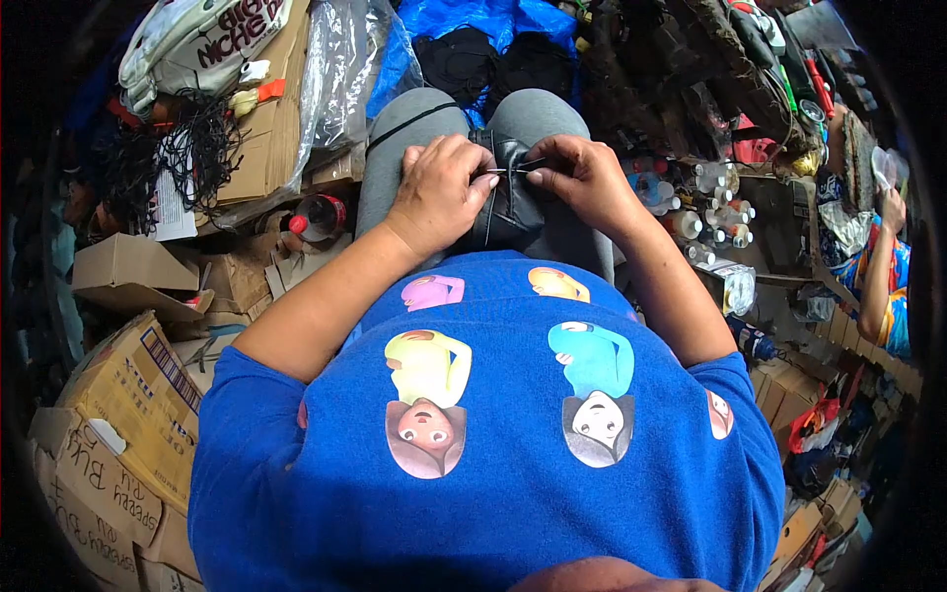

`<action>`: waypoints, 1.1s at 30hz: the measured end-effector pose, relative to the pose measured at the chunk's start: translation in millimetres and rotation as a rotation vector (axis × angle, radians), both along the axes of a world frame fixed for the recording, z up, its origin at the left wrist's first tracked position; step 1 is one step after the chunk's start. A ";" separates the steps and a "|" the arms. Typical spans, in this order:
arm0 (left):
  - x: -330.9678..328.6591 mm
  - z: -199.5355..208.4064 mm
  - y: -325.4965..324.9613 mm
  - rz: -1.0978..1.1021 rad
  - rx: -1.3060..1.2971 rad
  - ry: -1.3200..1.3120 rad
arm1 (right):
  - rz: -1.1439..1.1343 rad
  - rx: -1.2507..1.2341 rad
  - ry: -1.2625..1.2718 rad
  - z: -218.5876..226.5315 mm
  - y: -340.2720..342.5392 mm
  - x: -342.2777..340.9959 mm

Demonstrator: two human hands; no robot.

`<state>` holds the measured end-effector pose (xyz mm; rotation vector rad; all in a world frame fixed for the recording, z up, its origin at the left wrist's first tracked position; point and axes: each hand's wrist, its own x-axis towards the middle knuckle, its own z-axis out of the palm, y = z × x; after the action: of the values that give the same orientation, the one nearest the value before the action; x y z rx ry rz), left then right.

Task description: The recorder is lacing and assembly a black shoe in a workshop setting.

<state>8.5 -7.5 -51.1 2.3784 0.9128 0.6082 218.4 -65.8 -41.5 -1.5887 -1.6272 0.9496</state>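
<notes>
A black leather shoe upper (511,212) lies between my thighs, with a stitched seam near its upper part. My left hand (442,185) is closed in a pinch on a thin needle (497,171) at the leather's left side. Opposite it, my right hand (584,180) pinches another thin, pale needle-like tip at the seam, with dark thread near the fingers. The two fingertips are a short way apart over the leather. Around my left knee runs a black strap (414,124). The shoe's underside is hidden.
Cardboard boxes (128,414) and a red-capped bottle (321,217) are on the left, below a tangle of black cords (202,158). Several small bottles (715,212) stand at right. Another person's arm (878,266) shows at far right. Black round pieces (459,64) lie on blue plastic ahead.
</notes>
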 end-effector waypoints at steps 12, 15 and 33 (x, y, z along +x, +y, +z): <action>8.4 13.0 19.6 -0.140 -0.021 -0.212 | 0.020 -0.070 -0.025 0.3 6.7 10.2; -5.9 14.7 20.3 -0.090 -0.137 -0.215 | 0.012 -0.190 0.310 -4.9 0.7 18.4; -19.8 56.1 27.2 -0.453 0.308 0.337 | 0.373 0.159 -0.595 21.9 5.7 18.8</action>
<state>-11.3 19.6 4.9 2.8968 0.3913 0.1793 237.2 -60.1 -19.5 -1.5720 -2.4058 0.5152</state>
